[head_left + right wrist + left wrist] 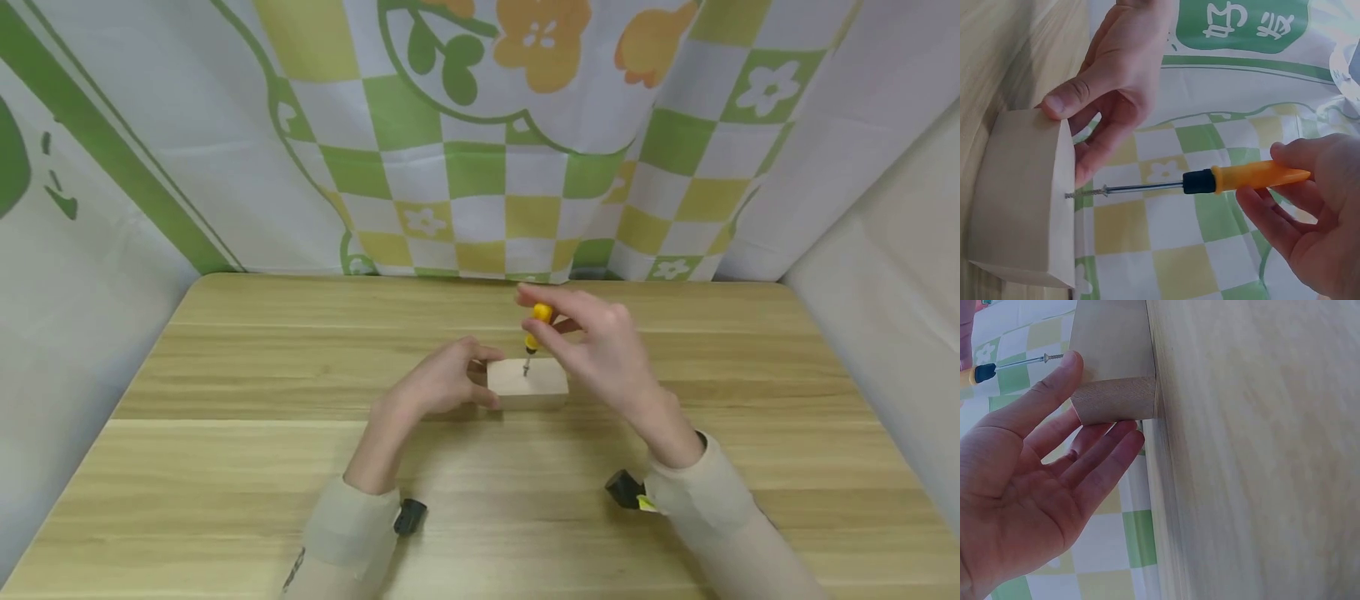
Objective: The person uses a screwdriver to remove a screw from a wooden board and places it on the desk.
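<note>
Curtained-off wk area, flwr-print cloth [480, 171], wood-grain tbl [225, 483]

Pale wooden block [528, 385], screw [1089, 192] standing on top, yellow-handled screwdriver [1202, 182] at its head

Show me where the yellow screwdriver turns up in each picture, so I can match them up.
Head view: the yellow screwdriver is just right of and below the middle, tip down.
Left wrist view: at the upper left edge, handle partly cut off, shaft pointing right.
Right wrist view: right of the middle, lying crosswise, shaft pointing left.
Shared landmark: the pale wooden block, towards which the tip points.
</note>
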`<action>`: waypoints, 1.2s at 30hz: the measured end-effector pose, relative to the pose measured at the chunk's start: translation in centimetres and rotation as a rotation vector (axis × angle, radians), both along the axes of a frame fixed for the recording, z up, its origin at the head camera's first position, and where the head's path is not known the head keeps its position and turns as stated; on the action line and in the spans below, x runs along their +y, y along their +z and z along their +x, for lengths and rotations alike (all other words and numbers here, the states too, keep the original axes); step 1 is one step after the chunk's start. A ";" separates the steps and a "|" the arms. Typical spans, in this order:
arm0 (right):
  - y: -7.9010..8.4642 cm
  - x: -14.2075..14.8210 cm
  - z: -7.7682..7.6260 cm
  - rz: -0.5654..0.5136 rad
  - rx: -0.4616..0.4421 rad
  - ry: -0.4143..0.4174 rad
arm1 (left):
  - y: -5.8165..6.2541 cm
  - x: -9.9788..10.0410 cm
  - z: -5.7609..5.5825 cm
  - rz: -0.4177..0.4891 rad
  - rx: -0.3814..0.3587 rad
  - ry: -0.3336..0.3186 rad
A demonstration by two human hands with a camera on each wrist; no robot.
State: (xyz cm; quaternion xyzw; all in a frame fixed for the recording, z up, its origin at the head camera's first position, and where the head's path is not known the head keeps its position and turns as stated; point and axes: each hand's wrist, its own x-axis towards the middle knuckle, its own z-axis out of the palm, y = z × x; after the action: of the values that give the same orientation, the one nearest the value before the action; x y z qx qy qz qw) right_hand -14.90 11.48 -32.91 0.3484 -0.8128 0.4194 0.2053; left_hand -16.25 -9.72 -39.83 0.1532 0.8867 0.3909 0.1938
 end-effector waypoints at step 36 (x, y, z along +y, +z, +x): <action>-0.7 -0.1 -0.1 -0.222 -0.132 0.085 | 0.2 0.1 0.0 -0.014 0.002 0.006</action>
State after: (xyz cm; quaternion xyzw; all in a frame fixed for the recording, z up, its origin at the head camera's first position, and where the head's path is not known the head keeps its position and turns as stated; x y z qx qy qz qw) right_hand -14.98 11.38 -33.59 0.3294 -0.7575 0.5372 0.1708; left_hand -16.24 -9.65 -39.66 0.1498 0.8899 0.3852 0.1928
